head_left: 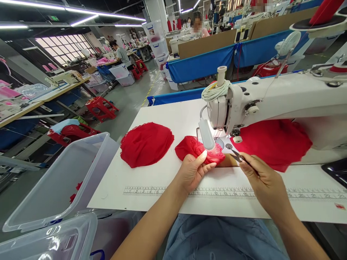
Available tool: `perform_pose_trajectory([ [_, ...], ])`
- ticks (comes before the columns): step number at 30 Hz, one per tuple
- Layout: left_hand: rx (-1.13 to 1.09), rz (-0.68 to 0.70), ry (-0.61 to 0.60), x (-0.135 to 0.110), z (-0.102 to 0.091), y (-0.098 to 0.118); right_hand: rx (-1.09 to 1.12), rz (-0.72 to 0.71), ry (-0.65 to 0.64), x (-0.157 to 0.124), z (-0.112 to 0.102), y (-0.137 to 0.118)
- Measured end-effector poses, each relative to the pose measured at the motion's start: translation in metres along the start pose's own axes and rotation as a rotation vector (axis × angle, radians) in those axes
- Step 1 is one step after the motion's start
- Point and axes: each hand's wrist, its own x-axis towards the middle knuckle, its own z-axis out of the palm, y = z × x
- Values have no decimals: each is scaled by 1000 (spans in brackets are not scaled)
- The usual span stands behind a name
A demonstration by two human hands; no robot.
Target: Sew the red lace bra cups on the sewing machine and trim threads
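My left hand (pixel 193 170) pinches a bunched piece of red lace-edged fabric (pixel 187 147) at the front of the sewing machine (pixel 252 95). In my right hand (pixel 261 177) is a small pair of dark thread snips (pixel 236 154), its blades pointing left toward the fabric but apart from my left fingers. A white lamp-like piece (pixel 206 134) hangs over the held fabric and hides part of it. To the left lies a rounded stack of red fabric (pixel 146 144). More red cloth (pixel 273 142) rests under the machine's arm on the right.
A ruler strip (pixel 168 191) runs along the front of the white table (pixel 114 191). A grey plastic bin (pixel 62 173) holding bits of red stands at the left edge. A black phone-like object (pixel 336 169) lies far right. Co-workers sit and stand farther back among other machines.
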Motion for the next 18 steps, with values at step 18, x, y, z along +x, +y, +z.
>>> perform_pose_trajectory([
  [18,30,-131,45,-54,13,4,488,30,-115,-13,24,-37],
])
